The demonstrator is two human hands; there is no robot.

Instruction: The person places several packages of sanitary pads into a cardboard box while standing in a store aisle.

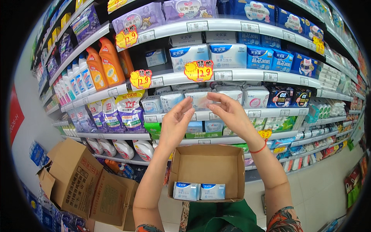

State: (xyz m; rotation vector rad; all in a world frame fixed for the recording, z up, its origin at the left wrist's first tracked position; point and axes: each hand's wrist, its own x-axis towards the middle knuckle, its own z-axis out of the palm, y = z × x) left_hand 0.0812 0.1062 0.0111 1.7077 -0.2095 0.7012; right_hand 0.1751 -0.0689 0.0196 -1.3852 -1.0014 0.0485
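Observation:
My left hand (177,120) and my right hand (230,113) are raised in front of the shelving, palms turned towards each other. Both are empty, thumbs apart from the fingers. Between them, a white-and-blue pack of sanitary pads (198,99) sits on a middle shelf; whether my right fingertips touch it I cannot tell. Below my hands is an open cardboard box (207,162), with two pale blue packs of sanitary pads, a left one (186,191) and a right one (213,192), along its near side. Larger matching packs (188,57) stand one shelf higher.
White shelf edges (179,76) carry price labels and a protruding yellow price tag (198,71). Orange cleaner bottles (111,62) and detergent bags (130,111) stand to the left. A large open carton (84,179) is at lower left. Tiled floor (313,185) shows at right.

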